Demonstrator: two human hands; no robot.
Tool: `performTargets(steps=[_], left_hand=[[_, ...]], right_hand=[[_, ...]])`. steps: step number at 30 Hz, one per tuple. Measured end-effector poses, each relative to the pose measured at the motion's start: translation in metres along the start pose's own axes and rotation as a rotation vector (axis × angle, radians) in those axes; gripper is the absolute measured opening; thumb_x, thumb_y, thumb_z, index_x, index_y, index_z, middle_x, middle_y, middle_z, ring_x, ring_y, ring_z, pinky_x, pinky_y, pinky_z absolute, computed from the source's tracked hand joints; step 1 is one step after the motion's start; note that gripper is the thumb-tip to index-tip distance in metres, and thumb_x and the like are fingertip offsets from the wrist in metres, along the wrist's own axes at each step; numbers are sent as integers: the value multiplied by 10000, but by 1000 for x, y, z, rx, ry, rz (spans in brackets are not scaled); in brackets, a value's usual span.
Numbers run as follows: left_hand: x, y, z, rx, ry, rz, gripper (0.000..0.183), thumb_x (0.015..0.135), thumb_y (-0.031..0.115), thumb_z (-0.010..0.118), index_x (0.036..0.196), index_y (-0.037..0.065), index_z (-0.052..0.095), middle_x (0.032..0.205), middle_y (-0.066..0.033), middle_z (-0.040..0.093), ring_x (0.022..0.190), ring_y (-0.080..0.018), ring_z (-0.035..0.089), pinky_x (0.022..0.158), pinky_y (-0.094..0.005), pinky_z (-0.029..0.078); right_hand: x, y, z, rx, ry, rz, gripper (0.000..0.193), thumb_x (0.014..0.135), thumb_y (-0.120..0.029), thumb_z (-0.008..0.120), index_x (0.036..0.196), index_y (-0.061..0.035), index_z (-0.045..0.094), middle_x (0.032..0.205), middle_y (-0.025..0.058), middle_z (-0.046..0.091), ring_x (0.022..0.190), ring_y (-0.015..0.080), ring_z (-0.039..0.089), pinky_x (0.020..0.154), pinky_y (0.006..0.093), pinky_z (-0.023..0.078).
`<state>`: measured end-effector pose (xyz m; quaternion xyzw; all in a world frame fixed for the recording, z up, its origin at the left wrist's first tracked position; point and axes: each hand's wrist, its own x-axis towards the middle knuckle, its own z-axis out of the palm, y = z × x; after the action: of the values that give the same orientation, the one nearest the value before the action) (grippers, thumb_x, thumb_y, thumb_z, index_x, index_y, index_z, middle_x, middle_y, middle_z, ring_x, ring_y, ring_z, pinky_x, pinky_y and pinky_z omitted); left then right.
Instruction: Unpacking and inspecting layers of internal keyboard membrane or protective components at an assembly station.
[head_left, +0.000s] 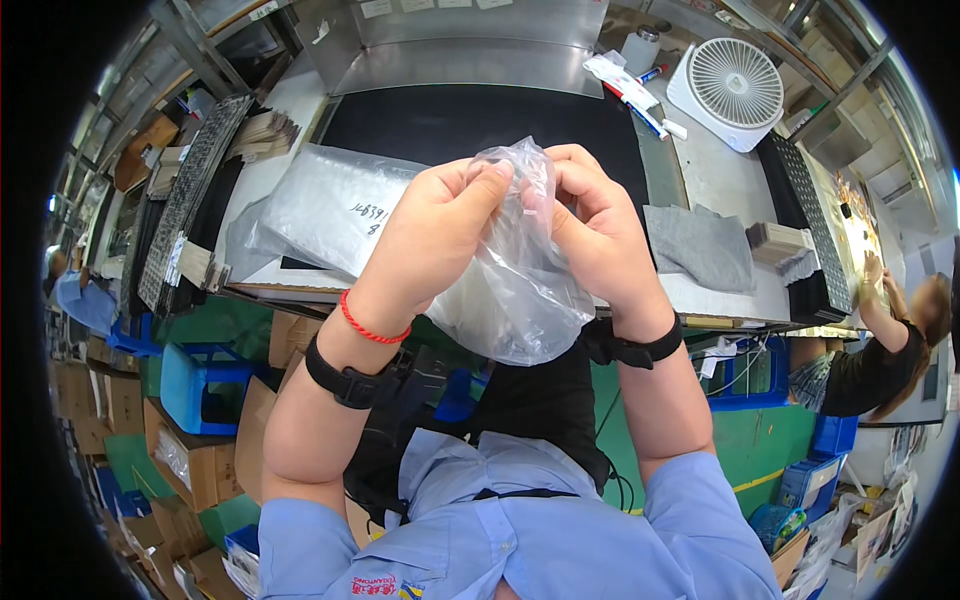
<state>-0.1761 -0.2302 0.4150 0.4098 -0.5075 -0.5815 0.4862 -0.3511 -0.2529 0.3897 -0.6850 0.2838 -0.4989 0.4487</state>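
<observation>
A clear plastic bag hangs from my two hands in front of the bench edge. My left hand pinches its gathered top between thumb and fingers. On the other side, my right hand grips the same bunched plastic. What the bag holds, if anything, I cannot make out. Behind my left wrist lies another clear plastic bag with handwriting on it, flat on the bench and partly covered by my forearm.
A black mat covers the bench middle. At the right stand a white fan, markers and a grey cloth. Stacked flat strips lie left. Cardboard boxes and a blue chair fill the lower left. Another person works far right.
</observation>
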Motion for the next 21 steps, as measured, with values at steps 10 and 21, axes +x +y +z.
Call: performTargets(steps=[10,21], left_hand=[[4,-10,9,-33,-58,52,277,996,204,476,887,8,639,783,36,595,683,-18,487,606,-201,405],[-1,-36,26,-362,29,32,259,1004,167,423,931,20,623,904,-21,621,795,-64,572,684,-236,471]], right_hand=[[0,3,-1,-23,-24,-73,138,848,-114,653,960,-35,669,986,36,564,877,141,529,764,263,424],[-18,29,29,14,298,-190,49,890,-50,607,864,-12,590,983,48,521,829,116,497,729,247,420]])
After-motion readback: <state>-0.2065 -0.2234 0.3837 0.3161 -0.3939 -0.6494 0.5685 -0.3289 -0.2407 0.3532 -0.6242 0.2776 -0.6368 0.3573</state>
